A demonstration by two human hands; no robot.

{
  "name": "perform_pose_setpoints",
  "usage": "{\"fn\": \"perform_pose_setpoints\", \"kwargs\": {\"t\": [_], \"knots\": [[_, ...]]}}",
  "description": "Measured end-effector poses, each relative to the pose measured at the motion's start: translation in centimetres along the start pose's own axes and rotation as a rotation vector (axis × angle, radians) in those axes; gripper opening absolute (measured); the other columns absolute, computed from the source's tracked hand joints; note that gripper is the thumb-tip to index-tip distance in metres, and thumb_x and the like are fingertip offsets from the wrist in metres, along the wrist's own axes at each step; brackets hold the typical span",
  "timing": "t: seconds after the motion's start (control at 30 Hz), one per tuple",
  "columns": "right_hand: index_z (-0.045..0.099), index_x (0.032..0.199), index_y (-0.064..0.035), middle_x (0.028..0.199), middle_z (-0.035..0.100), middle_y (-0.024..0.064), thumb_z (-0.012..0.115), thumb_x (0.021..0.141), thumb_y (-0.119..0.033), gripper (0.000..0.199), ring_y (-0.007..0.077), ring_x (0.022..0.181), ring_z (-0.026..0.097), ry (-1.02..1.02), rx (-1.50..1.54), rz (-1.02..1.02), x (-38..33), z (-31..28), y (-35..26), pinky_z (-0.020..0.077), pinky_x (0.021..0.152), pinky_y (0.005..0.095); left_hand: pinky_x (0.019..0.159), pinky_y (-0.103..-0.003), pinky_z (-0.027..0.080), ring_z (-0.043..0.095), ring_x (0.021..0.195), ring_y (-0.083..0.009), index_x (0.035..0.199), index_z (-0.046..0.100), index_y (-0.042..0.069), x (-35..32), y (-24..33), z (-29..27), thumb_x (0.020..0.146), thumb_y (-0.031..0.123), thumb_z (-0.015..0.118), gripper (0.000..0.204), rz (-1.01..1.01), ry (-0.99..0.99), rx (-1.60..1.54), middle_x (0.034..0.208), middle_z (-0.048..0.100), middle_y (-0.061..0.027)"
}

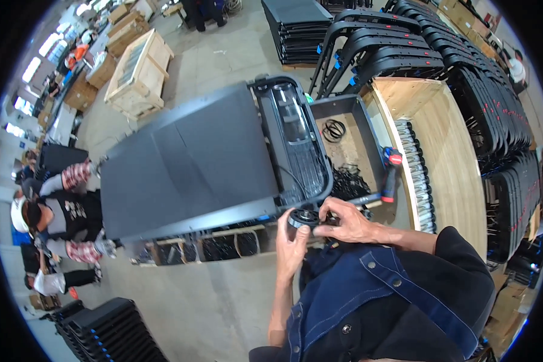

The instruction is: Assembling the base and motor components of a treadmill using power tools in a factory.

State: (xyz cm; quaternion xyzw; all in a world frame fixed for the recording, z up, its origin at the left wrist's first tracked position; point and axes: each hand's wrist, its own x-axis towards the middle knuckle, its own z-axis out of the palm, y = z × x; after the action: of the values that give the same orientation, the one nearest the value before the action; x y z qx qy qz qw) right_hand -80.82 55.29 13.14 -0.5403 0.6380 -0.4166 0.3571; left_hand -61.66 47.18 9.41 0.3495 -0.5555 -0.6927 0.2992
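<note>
A small black wheel with a ribbed rim, apparently a pulley, is held up just off the near right corner of a treadmill base. My left hand grips its left and near side, thumb pressed against the rim. From the right, my right hand pinches at the wheel's other edge; what lies under those fingertips is partly hidden. Beyond both hands is the treadmill's uncovered front end, with a shiny cylindrical motor at its far part.
Right of the treadmill stands a grey bin holding black belts and small dark parts. A red-and-black cordless driver rests at its edge. Beyond is a wooden crate with rollers. A co-worker stands at the treadmill's left end.
</note>
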Motion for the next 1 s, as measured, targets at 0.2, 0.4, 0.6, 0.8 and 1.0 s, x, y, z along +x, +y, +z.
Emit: {"fn": "perform_pose_setpoints", "kwargs": {"t": [0.2,0.4,0.6,0.8,1.0], "knots": [[0.047,0.143,-0.0057,0.137,0.056,0.019,0.08,0.082,-0.025,0.072,0.034,0.122,0.06,-0.025,0.088,-0.148,12.2,-4.5,3.1,0.0478,0.102,0.0422,0.089,-0.052,0.054,0.068,0.104,-0.0482,0.139,0.054,0.014,14.8,9.6,2.7,0.091,0.06,0.065,0.068,-0.133,-0.267,0.931,0.109,0.072,-0.0273],[0.054,0.134,-0.0004,0.086,0.069,0.0143,0.075,0.084,-0.059,0.08,0.0197,0.07,0.068,0.362,0.303,0.235,30.0,-10.9,9.9,0.0554,0.065,0.0352,0.088,-0.047,0.05,0.061,0.102,-0.0361,0.117,0.068,0.007,29.7,11.7,4.7,0.096,0.029,0.069,0.031,0.568,0.143,1.021,0.106,0.064,-0.0162],[0.043,0.142,0.0111,0.071,0.066,0.0117,0.067,0.083,-0.073,0.105,0.0191,0.054,0.066,0.35,0.183,0.312,43.2,-16.4,12.5,0.0548,0.05,0.0313,0.097,-0.051,0.048,0.058,0.116,-0.0371,0.123,0.064,0.003,42.0,6.5,-6.1,0.102,0.024,0.056,0.031,0.386,0.254,1.356,0.122,0.061,-0.0176],[0.037,0.143,0.019,0.068,0.06,0.008,0.065,0.084,-0.075,0.114,0.0163,0.052,0.062,0.2,0.295,0.384,49.6,-17.5,15.8,0.0519,0.043,0.0292,0.094,-0.05,0.047,0.058,0.11,-0.0374,0.113,0.063,0.005,46.2,8.4,-11.0,0.092,0.026,0.069,0.031,0.256,-0.074,1.57,0.112,0.06,-0.0161],[0.05,0.13,0.0133,0.066,0.058,0.0076,0.063,0.084,-0.077,0.102,0.014,0.051,0.06,-0.031,0.215,0.373,53.1,-15.5,13.3,0.0478,0.038,0.0292,0.088,-0.048,0.045,0.059,0.101,-0.0349,0.094,0.071,0.008,46.4,10.8,-11.8,0.084,0.027,0.076,0.022,0.35,-0.114,1.544,0.099,0.063,-0.0128]]}}
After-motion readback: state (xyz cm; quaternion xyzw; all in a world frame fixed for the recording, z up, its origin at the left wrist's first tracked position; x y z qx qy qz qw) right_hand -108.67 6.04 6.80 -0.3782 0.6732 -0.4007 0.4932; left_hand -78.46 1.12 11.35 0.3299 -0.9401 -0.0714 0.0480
